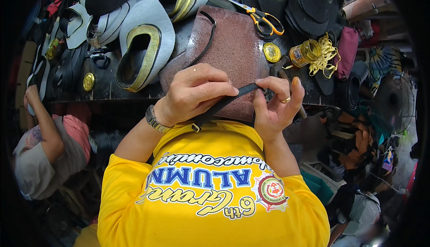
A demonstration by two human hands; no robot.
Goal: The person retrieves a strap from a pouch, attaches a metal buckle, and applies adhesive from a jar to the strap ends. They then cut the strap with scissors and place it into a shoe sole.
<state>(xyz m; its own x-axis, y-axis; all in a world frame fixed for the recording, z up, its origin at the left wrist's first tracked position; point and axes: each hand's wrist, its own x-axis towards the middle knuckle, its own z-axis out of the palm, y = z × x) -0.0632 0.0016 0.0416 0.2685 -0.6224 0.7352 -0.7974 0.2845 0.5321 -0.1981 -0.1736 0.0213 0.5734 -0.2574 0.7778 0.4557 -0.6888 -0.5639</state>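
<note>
A narrow black strap (pixel 218 108) is stretched between my hands just above the table's near edge. A small metal buckle (pixel 195 127) sits at its lower left end, close to my yellow shirt. My left hand (pixel 197 85) pinches the strap near its middle, thumb and fingers pressed together. At the strap's upper right end, my right hand (pixel 277 101) grips it between thumb and forefinger, with the other fingers lifted away. Below both hands lies a reddish-brown, rough-surfaced board (pixel 228 45). Another thin black strap (pixel 210 34) curves along the board's left side.
Orange-handled scissors (pixel 264 21) lie at the board's far right. Beside them are a yellow lid (pixel 272 52), an open glass jar (pixel 306 53) and pale yellow strips (pixel 329 56). Grey-and-gold shoe-upper pieces (pixel 145 52) cover the left. Another person (pixel 53 148) works at far left.
</note>
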